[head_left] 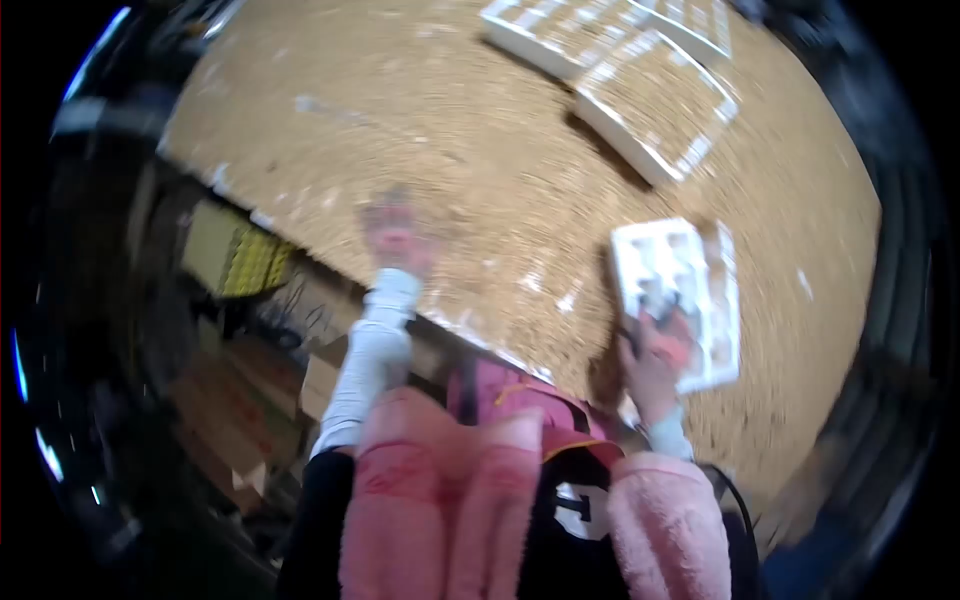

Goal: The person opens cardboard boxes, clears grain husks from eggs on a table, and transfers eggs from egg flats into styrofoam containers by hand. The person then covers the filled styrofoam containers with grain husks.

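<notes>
On the right, my right hand [660, 352] is at the near left part of a white compartmented tray [718, 372]. Its thumb lies by the tray's left edge and its other fingers reach over the compartments, so the hand appears to grip the tray's side. Wood shavings [500, 225] lie scattered over the tabletop around both hands. My left hand [398, 228] hovers over or touches these shavings near the table's front edge. Motion smears its fingers, and I see no object in it.
Several white trays full of shavings, one of them nearest [655, 95], stand at the back right. Below the table's left edge are a yellow stack of ridged pieces [240, 255] and brown cardboard [235, 400]. A pink bag-like thing [510, 395] sits against the front edge.
</notes>
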Demonstrator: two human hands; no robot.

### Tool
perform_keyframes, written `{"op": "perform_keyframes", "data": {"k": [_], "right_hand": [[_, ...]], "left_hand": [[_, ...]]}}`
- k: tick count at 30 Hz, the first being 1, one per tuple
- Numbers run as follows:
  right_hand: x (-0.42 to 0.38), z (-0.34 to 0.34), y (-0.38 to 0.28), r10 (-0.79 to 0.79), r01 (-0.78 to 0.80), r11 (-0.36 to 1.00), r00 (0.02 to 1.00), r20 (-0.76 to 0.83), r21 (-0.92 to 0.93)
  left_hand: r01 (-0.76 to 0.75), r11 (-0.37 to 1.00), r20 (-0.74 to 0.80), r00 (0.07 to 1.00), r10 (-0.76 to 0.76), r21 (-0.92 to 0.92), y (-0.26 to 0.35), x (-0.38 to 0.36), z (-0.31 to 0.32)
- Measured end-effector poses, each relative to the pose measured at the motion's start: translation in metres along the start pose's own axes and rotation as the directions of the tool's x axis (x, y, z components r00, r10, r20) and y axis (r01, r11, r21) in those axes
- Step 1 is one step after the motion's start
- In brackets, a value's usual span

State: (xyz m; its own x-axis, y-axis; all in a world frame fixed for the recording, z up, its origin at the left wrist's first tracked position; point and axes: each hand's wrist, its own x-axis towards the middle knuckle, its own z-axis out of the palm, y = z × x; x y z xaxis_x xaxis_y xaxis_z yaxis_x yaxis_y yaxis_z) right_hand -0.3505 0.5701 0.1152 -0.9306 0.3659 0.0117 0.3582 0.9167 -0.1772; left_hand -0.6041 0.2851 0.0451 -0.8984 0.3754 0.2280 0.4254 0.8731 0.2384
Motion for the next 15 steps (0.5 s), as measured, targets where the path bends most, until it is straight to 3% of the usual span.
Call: {"op": "perform_keyframes", "data": {"k": [2,4,5,6,7,8,9,10,11,13,14,15], "right_hand": [[0.021,-0.033,-0.026,-0.102,0.098,0.991,0.993,0.052,0.087],[0.016,-0.051,0.003,0.074,-0.074,0.997,0.997,-0.006,0.01],[0.01,-0.063,0.041,0.189,-0.205,0.971,0.973,-0.133,-0.121],[-0.009,-0.066,0.1,0.141,-0.238,0.946,0.912,-0.385,-0.219],[-0.032,-0.074,0.163,0.16,-0.373,0.876,0.822,-0.546,-0.304],[-0.05,-0.099,0.207,0.452,-0.629,0.755,0.705,-0.547,-0.186],[-0.078,-0.112,0.252,0.606,-0.788,0.542,0.607,-0.514,-0.293],[-0.1,-0.12,0.284,0.684,-0.849,0.425,0.528,-0.503,-0.314],[-0.122,-0.129,0.316,0.749,-0.889,0.3,0.444,-0.492,-0.346],[-0.19,-0.069,0.426,0.573,-0.667,0.687,0.742,-0.349,-0.289],[-0.159,-0.076,0.374,0.669,-0.722,0.655,0.692,-0.273,-0.224],[-0.134,-0.082,0.334,0.599,-0.651,0.68,0.759,-0.256,-0.338]], "left_hand": [[0.123,0.991,-0.056,0.991,-0.12,0.055,-0.04,0.022,0.006],[0.214,0.977,-0.017,0.977,-0.214,0.004,-0.048,0.029,0.01],[0.238,0.971,0.005,0.971,-0.238,-0.02,-0.044,0.027,0.009],[0.245,0.969,0.013,0.97,-0.244,-0.025,-0.035,0.019,0.01],[0.225,0.974,0.008,0.974,-0.225,0.008,-0.021,0.004,0.008],[0.183,0.979,-0.015,0.983,-0.182,0.085,-0.007,-0.006,0.012],[0.144,0.976,-0.039,0.989,-0.139,0.164,0.007,-0.017,0.015],[0.12,0.992,-0.05,0.992,-0.118,0.028,0.029,-0.031,0.017],[-0.088,0.994,-0.111,0.991,0.081,-0.063,0.063,-0.042,0.006],[-0.166,0.956,-0.022,0.986,0.165,-0.24,0.136,-0.074,-0.005],[-0.195,0.946,0.056,0.975,0.217,-0.26,0.168,-0.093,-0.004],[-0.27,0.905,0.075,0.948,0.31,-0.328,0.192,-0.113,0.006]]}}
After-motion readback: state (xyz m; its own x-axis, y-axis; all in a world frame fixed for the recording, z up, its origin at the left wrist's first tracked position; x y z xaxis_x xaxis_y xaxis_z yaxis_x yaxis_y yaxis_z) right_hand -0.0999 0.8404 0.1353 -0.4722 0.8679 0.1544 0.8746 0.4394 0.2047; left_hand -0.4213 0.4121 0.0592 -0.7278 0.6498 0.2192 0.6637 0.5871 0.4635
